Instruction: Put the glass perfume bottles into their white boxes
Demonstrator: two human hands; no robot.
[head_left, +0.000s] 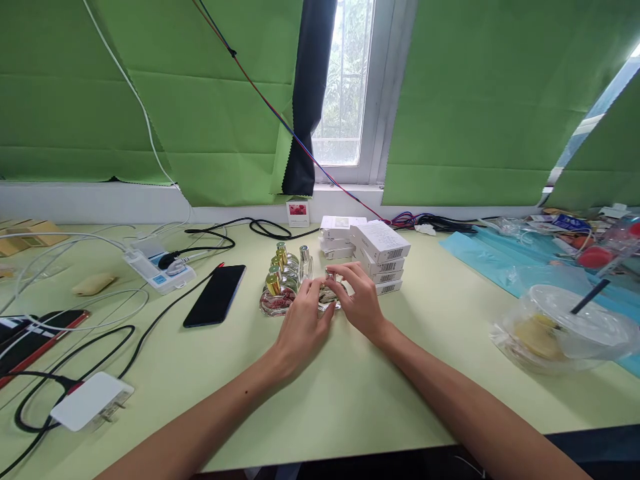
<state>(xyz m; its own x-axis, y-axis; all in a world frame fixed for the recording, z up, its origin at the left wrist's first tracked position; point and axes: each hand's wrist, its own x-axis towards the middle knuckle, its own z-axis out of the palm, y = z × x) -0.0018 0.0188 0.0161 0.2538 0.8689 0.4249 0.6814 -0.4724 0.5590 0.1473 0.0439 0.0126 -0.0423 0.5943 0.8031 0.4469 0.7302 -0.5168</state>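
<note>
Close in front of me, a small flat glass bottle with a silvery cap stands between my hands. My left hand closes on the bottle's left side, hiding part of the glass. The fingers of my right hand curl round its top, thumb and fingertips at the cap. Just left is a row of similar glass bottles with gold caps; the nearest has something reddish inside. Another clear bottle with a silver cap stands behind my left fingers. Right of them, white boxes with barcodes are stacked.
A black phone lies left of the bottles. Farther left are a power strip, tangled cables and a white charger. On the right sit a clear plastic container and blue sheeting. A small picture card leans at the wall.
</note>
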